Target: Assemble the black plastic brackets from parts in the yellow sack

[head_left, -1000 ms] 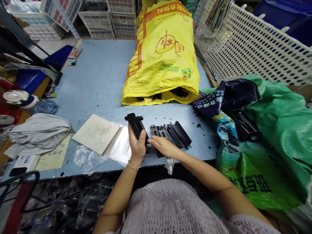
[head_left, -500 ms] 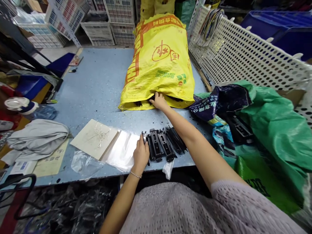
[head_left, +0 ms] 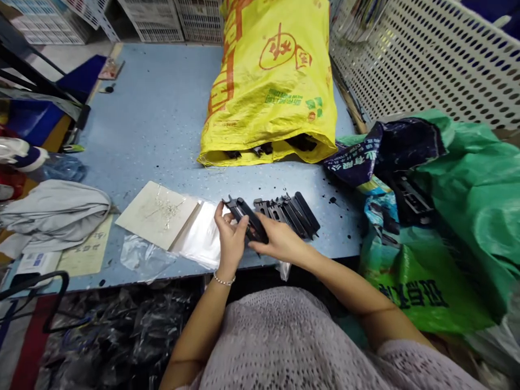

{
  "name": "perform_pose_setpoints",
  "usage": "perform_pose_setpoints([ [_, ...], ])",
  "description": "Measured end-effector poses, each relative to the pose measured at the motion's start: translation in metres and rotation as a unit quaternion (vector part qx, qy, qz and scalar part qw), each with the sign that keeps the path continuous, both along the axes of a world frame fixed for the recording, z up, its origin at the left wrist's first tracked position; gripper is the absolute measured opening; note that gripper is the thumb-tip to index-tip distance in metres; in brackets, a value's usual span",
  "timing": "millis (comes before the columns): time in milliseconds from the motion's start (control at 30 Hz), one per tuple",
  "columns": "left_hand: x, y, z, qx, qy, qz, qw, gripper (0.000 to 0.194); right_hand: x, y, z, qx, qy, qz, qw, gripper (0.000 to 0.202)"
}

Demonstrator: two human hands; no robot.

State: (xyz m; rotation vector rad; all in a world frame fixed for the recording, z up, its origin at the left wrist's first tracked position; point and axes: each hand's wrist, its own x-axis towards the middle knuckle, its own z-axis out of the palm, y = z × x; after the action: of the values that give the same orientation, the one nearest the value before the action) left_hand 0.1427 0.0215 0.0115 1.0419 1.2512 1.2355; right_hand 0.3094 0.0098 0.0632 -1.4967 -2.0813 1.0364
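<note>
Between my two hands, just above the table's front edge, are long black plastic parts (head_left: 248, 216), tilted; how many is hard to make out. My left hand (head_left: 229, 241) grips them from the left, thumb across the front. From the right, my right hand (head_left: 282, 238) is closed round their near end. Right beyond it a row of similar black slotted parts (head_left: 292, 215) lies side by side on the blue table (head_left: 162, 119). The yellow woven sack (head_left: 272, 114) behind them has its mouth towards me, with dark pieces showing inside.
Left of my hands are clear plastic bags (head_left: 201, 241) and a pale board (head_left: 152, 214) with small thin metal bits on it. A grey cloth (head_left: 57, 214) lies farther left. Green sacking (head_left: 475, 200) with more black parts stands right, below a white perforated panel (head_left: 426, 59).
My right hand has left the yellow sack's mouth and come back to my left hand. Both hands now hold black parts raised off the row. The view has tipped down.
</note>
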Motion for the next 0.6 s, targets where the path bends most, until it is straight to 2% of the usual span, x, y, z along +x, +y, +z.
perform_pose_setpoints([
  [67,0.005,-0.015,0.005,0.046,0.056,-0.037,0.997,0.065,0.013,-0.01,-0.009,-0.023,0.041,-0.073,0.996,0.055],
  [133,0.008,-0.038,0.001,0.123,0.154,-0.11,0.974,0.05,0.035,-0.014,-0.019,-0.07,0.131,-0.15,0.977,0.046],
  [167,0.01,-0.05,-0.003,0.167,0.211,-0.166,0.949,0.044,0.047,-0.018,-0.022,-0.103,0.198,-0.184,0.957,0.042],
  [233,0.014,-0.071,-0.013,0.241,0.305,-0.279,0.878,0.028,0.065,-0.028,-0.027,-0.163,0.336,-0.229,0.899,0.036],
  [267,0.015,-0.078,-0.016,0.262,0.327,-0.315,0.852,0.019,0.071,-0.035,-0.028,-0.181,0.388,-0.242,0.871,0.034],
  [300,0.016,-0.081,-0.018,0.269,0.331,-0.324,0.844,0.012,0.075,-0.042,-0.028,-0.191,0.424,-0.252,0.849,0.034],
  [333,0.015,-0.081,-0.016,0.265,0.319,-0.311,0.855,0.01,0.077,-0.049,-0.028,-0.195,0.448,-0.258,0.834,0.035],
  [367,0.012,-0.077,-0.012,0.252,0.29,-0.285,0.878,0.011,0.079,-0.056,-0.027,-0.199,0.466,-0.261,0.822,0.037],
  [467,-0.007,-0.055,0.016,0.162,0.138,-0.191,0.958,0.009,0.079,-0.066,-0.023,-0.235,0.514,-0.237,0.79,0.048],
  [533,-0.026,-0.038,0.033,0.101,0.038,-0.142,0.984,0.007,0.074,-0.064,-0.021,-0.269,0.532,-0.2,0.777,0.055],
  [600,-0.048,-0.023,0.04,0.076,-0.018,-0.096,0.992,0.012,0.061,-0.054,-0.022,-0.302,0.535,-0.164,0.771,0.059],
])
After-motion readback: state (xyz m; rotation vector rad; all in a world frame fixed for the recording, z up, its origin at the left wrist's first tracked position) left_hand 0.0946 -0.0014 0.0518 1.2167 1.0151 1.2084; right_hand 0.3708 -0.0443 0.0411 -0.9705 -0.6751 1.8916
